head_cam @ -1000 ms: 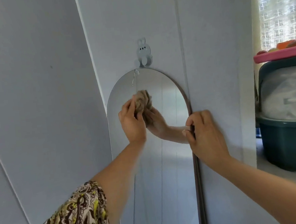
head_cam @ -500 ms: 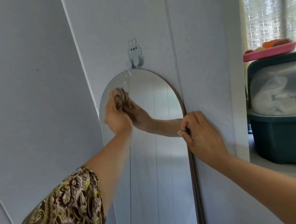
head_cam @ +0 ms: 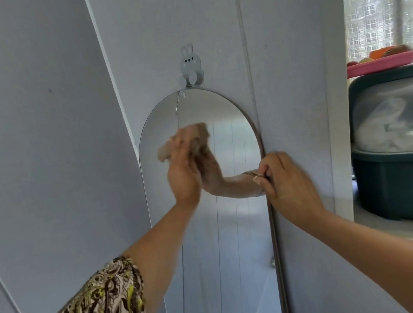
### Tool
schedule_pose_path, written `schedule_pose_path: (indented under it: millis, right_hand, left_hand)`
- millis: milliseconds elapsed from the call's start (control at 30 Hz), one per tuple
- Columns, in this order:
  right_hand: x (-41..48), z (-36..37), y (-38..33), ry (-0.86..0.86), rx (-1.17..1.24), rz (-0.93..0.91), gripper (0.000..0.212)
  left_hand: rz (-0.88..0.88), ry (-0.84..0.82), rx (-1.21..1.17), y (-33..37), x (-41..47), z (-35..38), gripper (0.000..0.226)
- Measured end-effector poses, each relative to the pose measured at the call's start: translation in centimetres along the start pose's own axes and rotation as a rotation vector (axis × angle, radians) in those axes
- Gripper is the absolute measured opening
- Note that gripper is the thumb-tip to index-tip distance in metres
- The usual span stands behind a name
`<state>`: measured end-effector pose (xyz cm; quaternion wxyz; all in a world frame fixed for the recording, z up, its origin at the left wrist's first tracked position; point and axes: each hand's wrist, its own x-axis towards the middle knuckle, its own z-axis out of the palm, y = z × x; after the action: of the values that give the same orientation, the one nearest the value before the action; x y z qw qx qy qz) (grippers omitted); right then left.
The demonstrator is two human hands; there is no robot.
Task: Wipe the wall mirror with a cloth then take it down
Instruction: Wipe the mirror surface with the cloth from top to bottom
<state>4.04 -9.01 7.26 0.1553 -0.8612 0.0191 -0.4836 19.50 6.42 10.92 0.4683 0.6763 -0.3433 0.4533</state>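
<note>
A tall arched wall mirror point(head_cam: 234, 138) hangs by a thin wire from a grey bunny-shaped hook point(head_cam: 190, 66) on a pale wall. My left hand point(head_cam: 183, 172) presses a crumpled beige cloth point(head_cam: 165, 151) against the upper glass; the cloth is motion-blurred. The glass shows the hand and cloth reflected. My right hand point(head_cam: 288, 186) pinches the mirror's dark right edge at about the same height, fingers closed on the frame. The mirror's bottom runs out of view.
The wall meets another at a corner left of the mirror. At the right, a dark teal bin point(head_cam: 399, 187) with a translucent lid stands on a ledge, a pink tray point(head_cam: 381, 62) of things on top. A curtained window point(head_cam: 383, 5) is behind it.
My left hand swept the cloth from mid-glass to the mirror's left edge, then back toward the middle. My right hand has stayed on the right edge. The camera shifted slightly.
</note>
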Motion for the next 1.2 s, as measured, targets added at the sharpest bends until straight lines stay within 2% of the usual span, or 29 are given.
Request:
schedule_pose_path:
  millis: [100, 133, 167, 200, 267, 333, 367, 400, 467, 533, 600, 667, 700, 733, 767, 833, 867, 933, 967, 1000, 1067, 1100, 1133, 1167, 1200]
  right_hand:
    - [-0.1, 0.1, -0.1, -0.010, -0.010, 0.011, 0.004]
    - [-0.3, 0.2, -0.2, -0.010, -0.009, 0.016, 0.003]
    - [-0.4, 0.3, -0.2, -0.006, -0.004, 0.021, 0.002]
    - [-0.5, 0.4, -0.2, 0.004, 0.008, 0.027, 0.002]
    - [-0.8, 0.6, -0.4, 0.026, 0.045, 0.040, 0.005]
    - [-1.0, 0.6, -0.5, 0.037, 0.075, 0.034, 0.008]
    - [-1.2, 0.6, -0.5, 0.036, 0.083, 0.026, 0.007]
    - [-1.3, 0.6, -0.5, 0.028, 0.087, 0.024, 0.007]
    - [-1.7, 0.4, -0.4, 0.005, 0.076, 0.033, 0.012]
    - [-2.3, 0.4, -0.4, -0.027, 0.060, 0.041, 0.016]
    - [-3.0, 0.6, -0.5, -0.053, 0.046, 0.059, 0.018]
    - [-3.6, 0.8, -0.5, -0.065, 0.055, 0.084, 0.021]
    - [-3.8, 0.9, -0.4, -0.066, 0.058, 0.095, 0.022]
    - [-4.0, 1.1, -0.4, -0.063, 0.058, 0.101, 0.021]
    - [-4.1, 1.3, -0.3, -0.056, 0.058, 0.110, 0.019]
    - [-4.3, 1.7, -0.3, -0.050, 0.087, 0.155, 0.011]
    - [-4.4, 1.9, -0.3, -0.060, 0.112, 0.179, 0.008]
    - [-4.5, 2.2, -0.2, -0.074, 0.142, 0.206, 0.007]
    - [-4.6, 2.3, -0.2, -0.079, 0.145, 0.208, 0.007]
    - [-4.6, 2.3, -0.2, -0.077, 0.142, 0.202, 0.008]
    - [-4.8, 2.3, -0.1, -0.074, 0.113, 0.177, 0.009]
    - [-4.9, 2.3, -0.1, -0.078, 0.097, 0.166, 0.010]
    - [-4.9, 2.4, 0.0, -0.082, 0.089, 0.158, 0.010]
    - [-5.0, 2.4, 0.1, -0.083, 0.085, 0.156, 0.011]
    - [-5.1, 2.5, 0.1, -0.083, 0.086, 0.159, 0.011]
  left_hand:
    - [-0.722, 0.309, -0.148, -2.9, 1.7, -1.5, 0.041]
    - [-0.859, 0.355, -0.236, -3.2, 1.8, -1.7, 0.039]
    - [-0.870, 0.353, -0.258, -2.4, 1.6, -1.7, 0.041]
    - [-0.771, 0.322, -0.207, -0.9, 0.9, -1.5, 0.048]
    - [-0.416, 0.194, -0.095, 1.8, -1.8, -0.5, 0.051]
    - [0.046, -0.079, 0.009, 3.6, -5.6, 1.2, 0.050]
    - [0.207, -0.216, 0.029, 3.7, -7.3, 1.8, 0.054]
    - [0.272, -0.277, 0.026, 3.1, -8.0, 2.0, 0.055]
    - [0.162, -0.217, -0.033, 1.9, -7.2, 1.3, 0.054]
    - [-0.083, -0.045, 0.001, 0.1, -5.4, 0.4, 0.049]
    - [-0.428, 0.140, 0.024, -2.3, -3.5, -1.0, 0.048]
    - [-0.817, 0.280, -0.094, -4.0, -2.7, -2.1, 0.044]
    - [-0.907, 0.320, -0.151, -3.9, -2.9, -1.9, 0.042]
    - [-0.917, 0.331, -0.200, -3.2, -3.5, -1.7, 0.041]
    - [-0.854, 0.324, -0.256, -2.4, -4.2, -1.0, 0.040]
    - [-0.586, 0.244, -0.371, 0.4, -6.5, 0.2, 0.035]
    - [-0.399, 0.117, -0.333, 1.2, -7.9, 0.7, 0.037]
    - [-0.039, -0.243, -0.169, 1.7, -10.2, 1.3, 0.047]
    - [0.043, -0.288, -0.127, 0.7, -10.2, 1.1, 0.049]
    - [0.014, -0.236, -0.166, -0.1, -9.6, 1.0, 0.045]
    - [-0.289, 0.098, -0.280, -1.9, -7.5, -0.1, 0.029]
    - [-0.455, 0.240, -0.197, -3.3, -6.3, -0.8, 0.027]
    - [-0.627, 0.263, -0.109, -4.3, -5.2, -1.6, 0.029]
    - [-0.746, 0.220, -0.022, -5.0, -4.6, -2.0, 0.033]
    - [-0.837, 0.234, -0.032, -5.3, -4.6, -2.1, 0.036]
